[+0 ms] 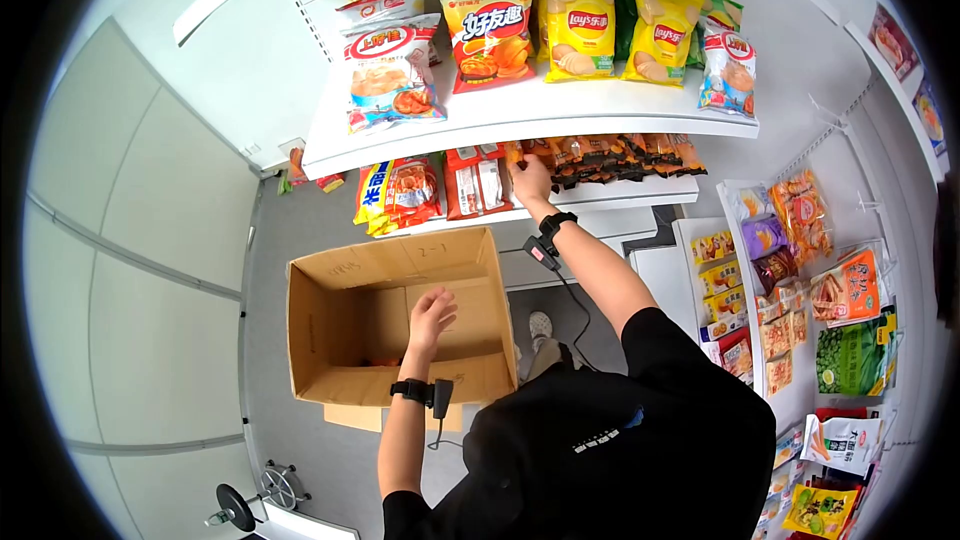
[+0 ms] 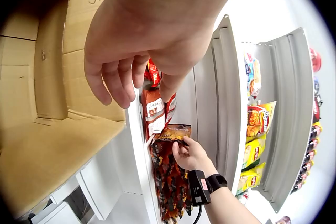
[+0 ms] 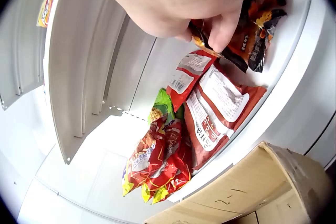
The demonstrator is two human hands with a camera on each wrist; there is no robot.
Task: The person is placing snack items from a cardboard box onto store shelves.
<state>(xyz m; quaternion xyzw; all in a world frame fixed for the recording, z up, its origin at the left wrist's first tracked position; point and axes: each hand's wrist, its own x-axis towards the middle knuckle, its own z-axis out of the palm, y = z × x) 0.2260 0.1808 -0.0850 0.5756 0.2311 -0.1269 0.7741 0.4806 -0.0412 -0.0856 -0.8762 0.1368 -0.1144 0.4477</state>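
My right hand reaches onto the lower shelf and pinches a small black-and-orange snack packet between thumb and fingers. More dark packets of the same look lie in a row just beside it. On the other side are red-and-white snack bags and red-and-yellow bags. My left hand hovers over the open cardboard box, fingers loosely bent and holding nothing. Something small and reddish shows at the bottom of the box, mostly hidden by its near wall.
Above the right hand, the upper shelf overhangs, carrying chip bags upright. To the right stands another rack full of snacks. A wheeled stool base is at lower left. Cables hang from both wrist cameras.
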